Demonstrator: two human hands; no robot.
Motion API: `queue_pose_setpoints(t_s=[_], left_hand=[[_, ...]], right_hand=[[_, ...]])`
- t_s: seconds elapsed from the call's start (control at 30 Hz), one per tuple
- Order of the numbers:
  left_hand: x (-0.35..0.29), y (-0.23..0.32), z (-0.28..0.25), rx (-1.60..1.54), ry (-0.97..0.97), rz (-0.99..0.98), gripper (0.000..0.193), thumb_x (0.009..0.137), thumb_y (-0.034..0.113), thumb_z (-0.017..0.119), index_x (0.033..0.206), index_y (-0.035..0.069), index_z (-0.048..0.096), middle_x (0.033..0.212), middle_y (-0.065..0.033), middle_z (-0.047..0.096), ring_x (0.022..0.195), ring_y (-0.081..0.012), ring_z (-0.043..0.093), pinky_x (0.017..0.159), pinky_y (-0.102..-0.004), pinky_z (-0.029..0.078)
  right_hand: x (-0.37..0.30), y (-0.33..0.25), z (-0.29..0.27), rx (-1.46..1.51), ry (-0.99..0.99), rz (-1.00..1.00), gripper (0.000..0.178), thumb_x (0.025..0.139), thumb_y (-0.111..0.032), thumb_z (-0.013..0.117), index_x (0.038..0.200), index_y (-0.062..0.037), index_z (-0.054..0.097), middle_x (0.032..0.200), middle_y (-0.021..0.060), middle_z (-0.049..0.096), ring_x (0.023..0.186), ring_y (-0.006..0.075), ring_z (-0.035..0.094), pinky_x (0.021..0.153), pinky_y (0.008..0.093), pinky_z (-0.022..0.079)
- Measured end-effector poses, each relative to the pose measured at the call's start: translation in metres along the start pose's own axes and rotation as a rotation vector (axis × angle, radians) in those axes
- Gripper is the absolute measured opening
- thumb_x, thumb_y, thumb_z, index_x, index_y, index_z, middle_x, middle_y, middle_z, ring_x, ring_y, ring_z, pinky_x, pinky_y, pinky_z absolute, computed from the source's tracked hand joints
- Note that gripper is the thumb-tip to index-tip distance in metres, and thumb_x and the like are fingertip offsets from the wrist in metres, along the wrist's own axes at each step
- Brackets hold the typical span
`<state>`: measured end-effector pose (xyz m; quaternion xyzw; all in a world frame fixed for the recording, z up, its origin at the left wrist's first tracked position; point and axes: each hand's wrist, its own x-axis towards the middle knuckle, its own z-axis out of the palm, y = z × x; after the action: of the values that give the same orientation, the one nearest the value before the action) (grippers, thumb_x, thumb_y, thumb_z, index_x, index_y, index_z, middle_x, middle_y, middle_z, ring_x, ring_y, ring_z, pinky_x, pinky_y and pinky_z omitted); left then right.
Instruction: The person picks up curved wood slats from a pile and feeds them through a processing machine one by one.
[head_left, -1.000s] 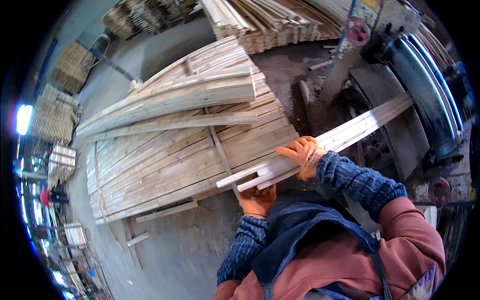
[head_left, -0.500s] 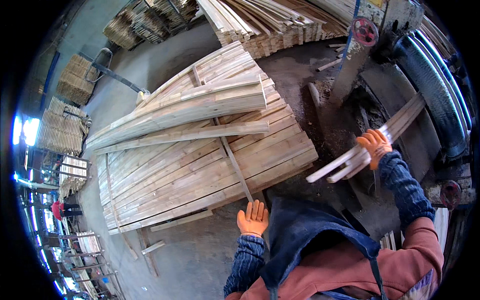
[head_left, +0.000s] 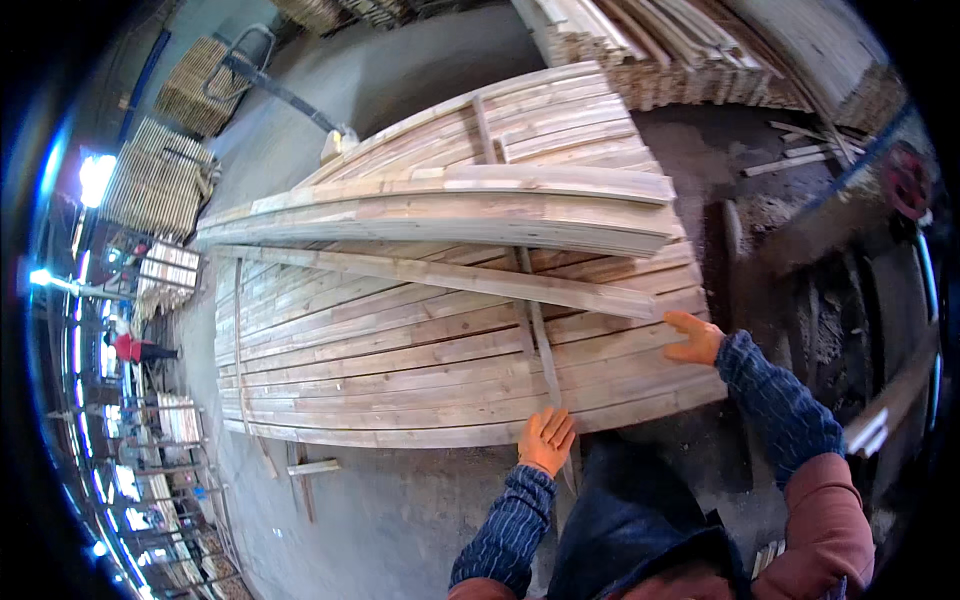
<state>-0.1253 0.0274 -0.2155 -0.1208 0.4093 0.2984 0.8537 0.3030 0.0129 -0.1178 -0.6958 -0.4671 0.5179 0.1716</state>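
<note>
1. Right hand (head_left: 693, 338) has moved from the sticks (head_left: 872, 437) to the pile (head_left: 640, 385), spread out and empty.
2. One long board (head_left: 450, 281) lies on the pile, ending beside that hand.
3. Left hand (head_left: 547, 440), also spread, is by the pile's near edge.

It's a woodworking workshop around me: a broad stack of long, pale wooden boards (head_left: 420, 385) mid-frame, layered tan timber piles (head_left: 155, 185) at upper left, a round red handwheel (head_left: 907, 180) at upper right.
</note>
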Motion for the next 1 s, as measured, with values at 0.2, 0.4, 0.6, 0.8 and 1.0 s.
queue_pose_setpoints(t_s=[0.2, 0.4, 0.6, 0.8, 1.0], left_hand=[[0.058, 0.082, 0.076, 0.298, 0.189, 0.196, 0.063, 0.112, 0.045, 0.044, 0.162, 0.008, 0.037, 0.164, -0.0172, 0.043, 0.152, -0.0336, 0.040, 0.126, -0.0464, 0.030], [0.120, 0.141, 0.079, 0.319, 0.078, 0.290, 0.079, 0.108, 0.056, 0.049, 0.168, 0.012, 0.022, 0.169, -0.0156, 0.036, 0.154, -0.0370, 0.035, 0.128, -0.0482, 0.025], [0.152, 0.215, 0.063, 0.009, 0.130, 0.504, 0.086, 0.098, 0.071, 0.057, 0.161, 0.016, 0.037, 0.158, -0.0099, 0.050, 0.142, -0.0340, 0.048, 0.121, -0.0518, 0.037], [0.102, 0.237, 0.041, 0.147, 0.306, 0.622, 0.076, 0.097, 0.067, 0.064, 0.149, 0.013, 0.053, 0.140, -0.0083, 0.062, 0.126, -0.0310, 0.058, 0.109, -0.0532, 0.049], [0.044, 0.163, 0.033, 0.115, 0.343, 0.584, 0.083, 0.096, 0.063, 0.067, 0.158, 0.014, 0.044, 0.151, -0.0081, 0.053, 0.134, -0.0278, 0.053, 0.113, -0.0484, 0.045]], right_hand=[[0.202, 0.032, 0.031, -0.396, -0.005, 0.088, 0.112, 0.078, -0.074, 0.073, 0.161, -0.0078, 0.040, 0.164, 0.0208, 0.042, 0.151, 0.0370, 0.042, 0.125, 0.0418, 0.035], [0.251, 0.023, 0.041, -0.425, -0.355, 0.325, 0.118, 0.070, -0.078, 0.076, 0.157, -0.0048, 0.044, 0.158, 0.0212, 0.049, 0.143, 0.0354, 0.051, 0.120, 0.0394, 0.040], [0.177, -0.022, 0.099, -0.381, -0.614, 0.189, 0.110, 0.070, -0.073, 0.082, 0.149, -0.0027, 0.053, 0.146, 0.0241, 0.060, 0.132, 0.0348, 0.061, 0.112, 0.0418, 0.049], [0.112, -0.038, 0.104, -0.370, -0.408, -0.178, 0.090, 0.078, -0.063, 0.081, 0.143, -0.0040, 0.060, 0.143, 0.0236, 0.064, 0.127, 0.0364, 0.064, 0.112, 0.0446, 0.050], [0.205, -0.180, -0.061, -0.779, 0.787, -0.684, 0.111, 0.067, -0.040, 0.090, 0.160, -0.0102, 0.038, 0.155, 0.0191, 0.052, 0.145, 0.0401, 0.047, 0.123, 0.0518, 0.038]])
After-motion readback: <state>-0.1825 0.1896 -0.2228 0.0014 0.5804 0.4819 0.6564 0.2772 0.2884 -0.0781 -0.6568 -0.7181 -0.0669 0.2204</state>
